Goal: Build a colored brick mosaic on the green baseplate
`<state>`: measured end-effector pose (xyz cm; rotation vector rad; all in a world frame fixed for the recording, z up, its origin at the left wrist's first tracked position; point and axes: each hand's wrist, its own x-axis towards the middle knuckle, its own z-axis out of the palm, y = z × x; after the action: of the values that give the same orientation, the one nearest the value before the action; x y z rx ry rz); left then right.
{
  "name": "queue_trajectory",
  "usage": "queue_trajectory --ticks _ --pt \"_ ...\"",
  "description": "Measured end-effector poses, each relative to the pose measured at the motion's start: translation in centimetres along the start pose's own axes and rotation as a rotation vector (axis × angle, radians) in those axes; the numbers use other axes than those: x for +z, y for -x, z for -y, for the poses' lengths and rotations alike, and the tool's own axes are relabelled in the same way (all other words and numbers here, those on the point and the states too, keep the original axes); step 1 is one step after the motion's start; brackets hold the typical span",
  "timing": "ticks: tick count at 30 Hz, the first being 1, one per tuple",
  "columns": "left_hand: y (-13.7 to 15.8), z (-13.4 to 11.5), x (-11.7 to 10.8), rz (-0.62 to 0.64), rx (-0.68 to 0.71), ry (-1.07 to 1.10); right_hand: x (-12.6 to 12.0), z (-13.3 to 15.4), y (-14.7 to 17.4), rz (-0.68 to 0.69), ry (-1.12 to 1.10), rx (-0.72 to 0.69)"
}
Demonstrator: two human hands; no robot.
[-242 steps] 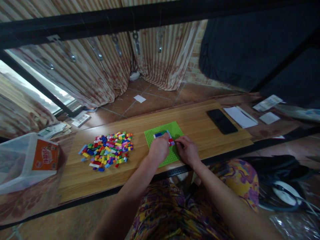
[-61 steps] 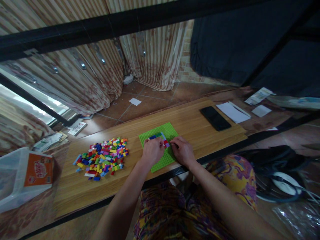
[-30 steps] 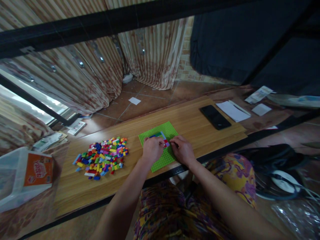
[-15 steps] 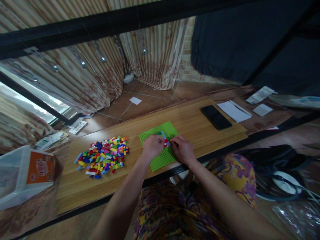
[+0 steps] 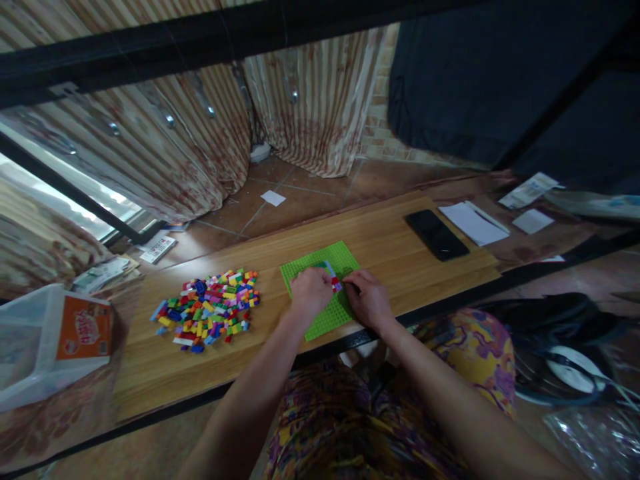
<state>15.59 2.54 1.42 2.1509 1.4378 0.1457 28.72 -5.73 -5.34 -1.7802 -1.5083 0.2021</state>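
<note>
my l hand (image 5: 312, 291) is curled over the brick build (image 5: 337, 285) on the green baseplate (image 5: 324, 321), fingers bunched, can't tell if holding a pc. my r hand (image 5: 369, 301) is just r of the build, fingertips nearly together, contents unclear too. loose brick pile (image 5: 213, 308) is l of plate on wood board (image 5: 395, 243).

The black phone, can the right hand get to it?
Probably yes: the right hand is the nearer hand, and I see only wooden board between it and the black phone.
</note>
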Motion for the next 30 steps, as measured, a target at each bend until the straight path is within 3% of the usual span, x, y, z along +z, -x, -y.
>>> queue_trajectory --ticks 5,9,15,19,24,30 --pt "0.5 0.1 0.2 0.004 0.022 0.035 -0.1 -0.1 0.0 0.001 0.006 -0.012" --pt "1.5 0.7 -0.8 -0.090 0.073 0.185 0.0 -0.1 0.0 -0.006 0.013 -0.028" --pt "5.6 4.7 -3.7 -0.251 0.117 0.482 0.1 -0.4 0.1 -0.025 0.020 -0.051" --pt "9.8 9.3 -4.1 -0.343 -0.031 0.508 0.2 -0.7 0.3 -0.045 0.013 -0.061" --pt "14.1 14.4 -3.1 -0.457 -0.211 0.574 0.3 -1.2 0.4 -0.051 0.054 -0.080" --pt "15.4 17.2 -2.4 -0.516 -0.327 0.513 0.3 -1.5 0.6 -0.061 0.078 -0.104"
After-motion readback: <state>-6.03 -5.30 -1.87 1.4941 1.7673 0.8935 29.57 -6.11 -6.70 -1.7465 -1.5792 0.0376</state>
